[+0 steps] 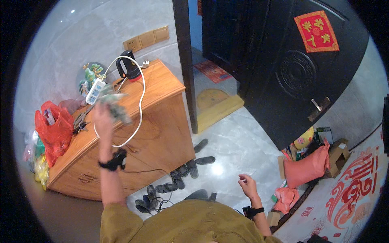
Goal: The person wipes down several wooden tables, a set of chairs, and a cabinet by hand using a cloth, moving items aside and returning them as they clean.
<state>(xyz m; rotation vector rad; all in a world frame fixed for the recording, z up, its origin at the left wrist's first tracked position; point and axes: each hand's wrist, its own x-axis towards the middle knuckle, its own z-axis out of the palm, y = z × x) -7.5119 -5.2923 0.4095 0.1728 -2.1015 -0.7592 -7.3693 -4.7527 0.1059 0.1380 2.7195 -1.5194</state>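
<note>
My left hand (103, 120), smeared by motion, reaches over the wooden cabinet (162, 87) with its fingers closed on a crumpled grey-green cloth (118, 110). A white power strip (95, 91) is just beyond that hand; whether they touch I cannot tell. Its white cord (142, 95) loops around the cloth and hangs past the cabinet's front edge. Behind stand a black electric kettle (130, 67) with a red base and a green figurine (91, 73). Pliers (81, 120) lie left of the hand. My right hand (249, 187) hangs low over the floor, fingers loosely bent and apart, holding nothing.
A red plastic bag (54, 129) stands on the cabinet's left end. Several dark shoes (177, 178) and a thin dark cable lie along its foot. The black door (291, 69) stands open over a yellow sill (219, 113). At right are a pinkish-red sack (306, 167) and a cardboard box (338, 156).
</note>
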